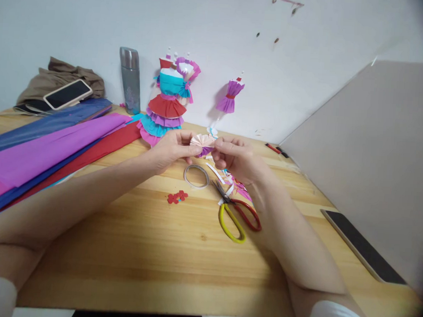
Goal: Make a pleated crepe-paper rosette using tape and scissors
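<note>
Both hands, left hand (173, 148) and right hand (235, 156), closed on a pleated pink paper fan (202, 141) just above the tape ring (196, 175), scissors (236, 212) beside it.

Pinching a pleated pink paper fan (202, 140) between left hand (172, 149) and right hand (236, 159), fingertips closed on either edge, a purple piece peeking underneath. Hovering just above the tape roll (196, 175) lying on the wooden table (150, 250). Lying just right of the tape roll: scissors (236, 212), blades open. Sitting just left of it: red paper flowers (177, 197). Standing beyond it: a layered paper dress (166, 104). Stretching well left: crepe paper sheets (45, 150).
</note>
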The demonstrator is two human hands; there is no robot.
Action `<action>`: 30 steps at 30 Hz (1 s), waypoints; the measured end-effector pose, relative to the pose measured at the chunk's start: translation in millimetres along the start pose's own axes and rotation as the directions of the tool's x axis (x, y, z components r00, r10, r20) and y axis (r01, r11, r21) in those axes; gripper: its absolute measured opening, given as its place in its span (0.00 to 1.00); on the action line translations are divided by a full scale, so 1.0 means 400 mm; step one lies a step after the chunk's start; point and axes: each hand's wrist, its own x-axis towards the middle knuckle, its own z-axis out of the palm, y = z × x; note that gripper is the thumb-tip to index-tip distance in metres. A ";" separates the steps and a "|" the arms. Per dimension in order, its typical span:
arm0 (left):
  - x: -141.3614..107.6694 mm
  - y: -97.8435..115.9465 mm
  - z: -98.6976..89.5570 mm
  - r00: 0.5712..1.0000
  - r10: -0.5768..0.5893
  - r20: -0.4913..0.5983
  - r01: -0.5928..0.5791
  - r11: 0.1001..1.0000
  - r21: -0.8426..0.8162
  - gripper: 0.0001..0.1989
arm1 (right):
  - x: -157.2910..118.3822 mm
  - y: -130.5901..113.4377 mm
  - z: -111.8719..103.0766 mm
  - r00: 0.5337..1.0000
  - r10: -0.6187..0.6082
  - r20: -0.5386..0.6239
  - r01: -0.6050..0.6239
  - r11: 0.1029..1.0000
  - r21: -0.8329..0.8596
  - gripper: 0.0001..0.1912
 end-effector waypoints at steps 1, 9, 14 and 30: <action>0.000 0.001 0.000 1.000 0.002 -0.003 -0.002 1.000 0.001 0.17 | 0.000 -0.001 0.002 1.000 0.003 -0.002 -0.003 1.000 -0.002 0.24; 0.002 -0.002 -0.008 1.000 -0.027 -0.003 0.027 0.998 0.051 0.17 | 0.004 0.004 0.006 0.999 0.042 0.001 -0.042 0.998 0.043 0.16; 0.003 0.005 -0.008 0.998 -0.067 -0.005 0.067 0.997 -0.035 0.17 | 0.000 -0.001 -0.011 0.999 0.001 -0.046 -0.001 1.000 -0.003 0.16; 0.004 -0.007 -0.009 0.996 -0.091 0.000 0.091 0.994 -0.068 0.16 | -0.002 0.006 -0.005 0.989 -0.103 -0.109 0.084 0.983 -0.165 0.20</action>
